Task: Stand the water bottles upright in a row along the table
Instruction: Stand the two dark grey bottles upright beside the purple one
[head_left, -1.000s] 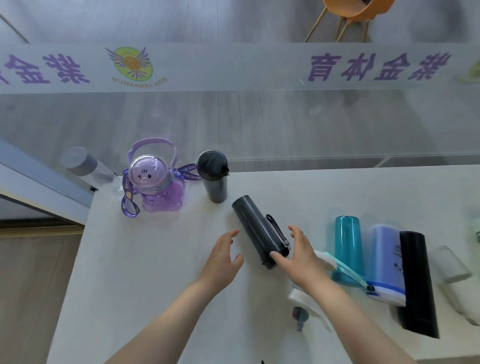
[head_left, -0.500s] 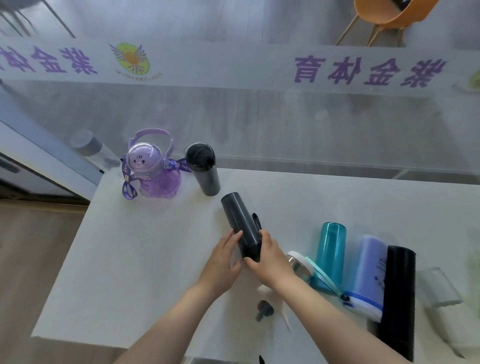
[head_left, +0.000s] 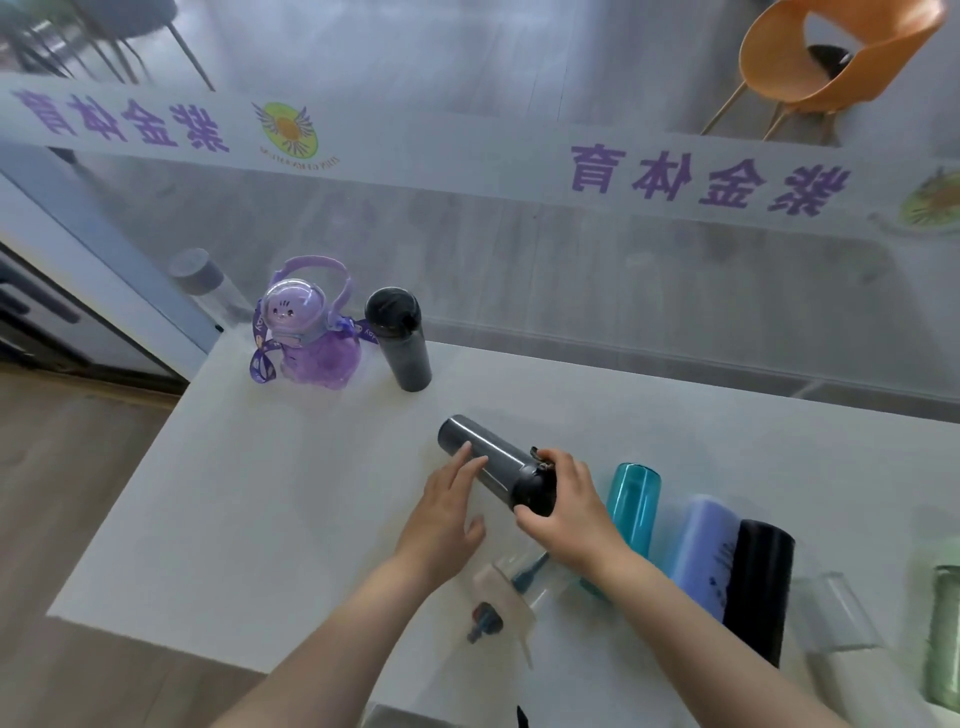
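Head view: since half a second ago the left hand (head_left: 441, 512) has slid off the cap end and now lies with straight fingers against the barrel of the grey bottle (head_left: 493, 464), while the right hand (head_left: 563, 512) has wrapped round its cap end, thumb below and fingers over the top. The bottle lies tilted on the counter (head_left: 291, 499), base pointing towards the two bottles already upright at the far left, the purple bottle (head_left: 311, 338) and the black flask (head_left: 400, 345). The teal bottle (head_left: 634, 506), the lilac bottle (head_left: 701, 556) and the black bottle (head_left: 761, 587) lie side by side just to the right.

To stand it well, the right hand should probably raise the cap end while the left steadies the barrel, pivoting on the base. Setting it just right of the black flask would continue the row. The loop at the cap may snag fingers.
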